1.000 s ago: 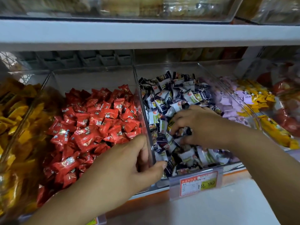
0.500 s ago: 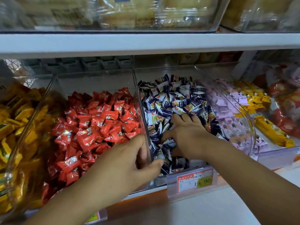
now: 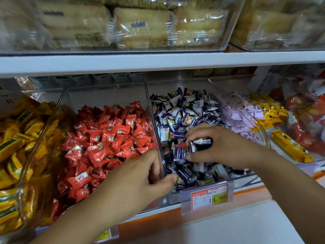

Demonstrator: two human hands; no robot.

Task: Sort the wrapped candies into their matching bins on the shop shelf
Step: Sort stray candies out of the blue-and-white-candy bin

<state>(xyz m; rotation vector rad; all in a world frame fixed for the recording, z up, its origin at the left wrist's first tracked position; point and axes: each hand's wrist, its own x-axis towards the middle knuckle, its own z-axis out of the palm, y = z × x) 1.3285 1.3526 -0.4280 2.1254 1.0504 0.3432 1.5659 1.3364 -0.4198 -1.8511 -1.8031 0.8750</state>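
Note:
Clear bins line the shelf. One bin holds red wrapped candies [image 3: 109, 138]. The bin to its right holds dark blue and white candies [image 3: 186, 110]. My left hand [image 3: 140, 178] grips the clear divider wall [image 3: 154, 124] between these two bins, thumb on the blue side. My right hand [image 3: 219, 145] is inside the blue bin, fingers curled round a few dark blue and white candies [image 3: 200, 143]; a small red candy [image 3: 181, 145] shows at its fingertips.
A bin of yellow candies [image 3: 21, 138] stands at far left. Purple candies [image 3: 235, 118], then yellow and red packs [image 3: 288, 145], lie to the right. A price tag [image 3: 209, 197] hangs on the blue bin's front. Pastry packs [image 3: 140, 27] fill the upper shelf.
My right hand has lifted out of the blue pile with candies in its curled fingers, a red one showing. The left hand has stayed on the divider. The camera tilted up.

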